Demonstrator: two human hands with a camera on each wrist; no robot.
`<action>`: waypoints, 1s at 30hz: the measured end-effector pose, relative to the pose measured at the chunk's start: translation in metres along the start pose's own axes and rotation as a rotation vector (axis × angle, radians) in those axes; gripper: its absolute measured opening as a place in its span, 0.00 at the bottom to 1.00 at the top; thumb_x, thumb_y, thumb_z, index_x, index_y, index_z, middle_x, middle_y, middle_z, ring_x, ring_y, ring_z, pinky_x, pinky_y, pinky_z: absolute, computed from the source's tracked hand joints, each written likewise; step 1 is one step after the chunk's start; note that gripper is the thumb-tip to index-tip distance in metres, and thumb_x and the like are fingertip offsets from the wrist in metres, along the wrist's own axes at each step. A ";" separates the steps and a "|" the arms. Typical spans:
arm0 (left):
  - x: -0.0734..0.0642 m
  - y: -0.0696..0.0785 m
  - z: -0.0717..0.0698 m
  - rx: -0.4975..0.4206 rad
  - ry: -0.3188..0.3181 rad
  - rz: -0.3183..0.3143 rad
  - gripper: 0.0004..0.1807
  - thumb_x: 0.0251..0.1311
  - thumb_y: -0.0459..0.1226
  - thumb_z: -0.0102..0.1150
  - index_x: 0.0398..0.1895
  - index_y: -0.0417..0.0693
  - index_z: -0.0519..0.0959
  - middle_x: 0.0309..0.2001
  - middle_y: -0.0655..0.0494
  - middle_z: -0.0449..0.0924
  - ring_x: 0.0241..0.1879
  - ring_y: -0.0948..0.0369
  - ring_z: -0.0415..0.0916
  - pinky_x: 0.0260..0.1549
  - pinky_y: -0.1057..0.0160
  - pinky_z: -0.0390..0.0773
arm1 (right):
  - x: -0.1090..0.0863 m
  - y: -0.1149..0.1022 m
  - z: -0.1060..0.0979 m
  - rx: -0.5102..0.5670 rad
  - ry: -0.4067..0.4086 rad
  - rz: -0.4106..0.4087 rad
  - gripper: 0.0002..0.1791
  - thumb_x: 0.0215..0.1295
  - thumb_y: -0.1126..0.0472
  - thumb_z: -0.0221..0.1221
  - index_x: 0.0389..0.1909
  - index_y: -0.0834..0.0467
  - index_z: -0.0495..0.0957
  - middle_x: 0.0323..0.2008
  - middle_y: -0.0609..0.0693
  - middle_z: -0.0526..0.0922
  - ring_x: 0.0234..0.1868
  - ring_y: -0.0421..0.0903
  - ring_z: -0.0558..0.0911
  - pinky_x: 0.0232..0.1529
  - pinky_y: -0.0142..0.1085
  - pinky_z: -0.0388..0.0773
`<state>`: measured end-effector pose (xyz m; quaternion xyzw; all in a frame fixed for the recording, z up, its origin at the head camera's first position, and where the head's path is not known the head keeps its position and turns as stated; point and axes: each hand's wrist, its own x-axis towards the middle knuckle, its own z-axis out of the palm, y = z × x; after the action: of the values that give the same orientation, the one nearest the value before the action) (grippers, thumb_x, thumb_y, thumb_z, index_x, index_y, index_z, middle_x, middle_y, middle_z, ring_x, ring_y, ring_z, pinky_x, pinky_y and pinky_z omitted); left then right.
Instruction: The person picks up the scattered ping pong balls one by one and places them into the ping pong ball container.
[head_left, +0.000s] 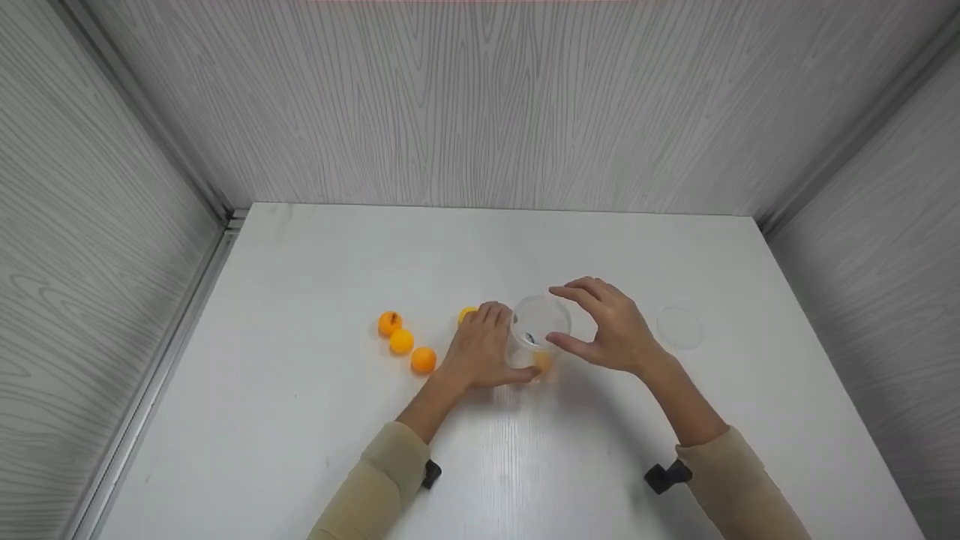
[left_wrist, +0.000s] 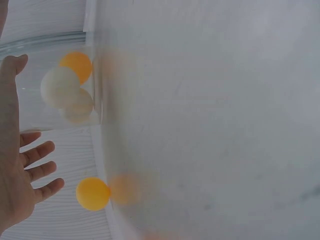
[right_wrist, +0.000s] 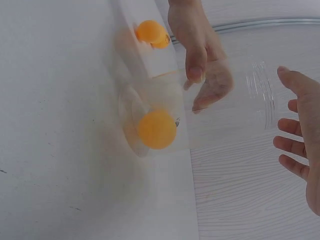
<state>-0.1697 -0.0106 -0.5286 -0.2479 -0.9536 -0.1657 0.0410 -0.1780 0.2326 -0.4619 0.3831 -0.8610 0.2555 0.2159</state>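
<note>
A clear, open-topped plastic jar (head_left: 541, 322) stands upright on the white table. My left hand (head_left: 480, 349) holds it from the left, thumb across the near side and fingers toward the far side. Inside the jar, an orange ball (left_wrist: 76, 65) and whitish balls (left_wrist: 60, 86) lie at the bottom. The right hand (head_left: 611, 326) hovers at the jar's rim, thumb and fingers spread apart around the opening. In the right wrist view, a small gap shows between the right thumb and the threaded rim (right_wrist: 262, 95).
Left of the jar lie several loose balls: one orange with a dark mark (head_left: 389, 323), two more orange ones (head_left: 401, 341), and a yellow ball (head_left: 466, 313) partly behind the left hand. A clear round lid (head_left: 680, 328) lies flat at the right. Grey panels (head_left: 480, 105) enclose the table.
</note>
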 end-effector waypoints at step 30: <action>0.000 -0.002 0.000 0.009 0.004 0.018 0.50 0.54 0.73 0.60 0.65 0.44 0.69 0.63 0.48 0.75 0.67 0.50 0.70 0.68 0.51 0.75 | -0.033 0.008 0.032 0.110 -0.073 0.194 0.54 0.50 0.44 0.79 0.76 0.58 0.67 0.62 0.56 0.81 0.61 0.53 0.83 0.60 0.57 0.83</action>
<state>-0.1706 -0.0124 -0.5298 -0.2559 -0.9520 -0.1617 0.0454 -0.1692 0.2365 -0.5076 0.3183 -0.8860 0.3079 0.1375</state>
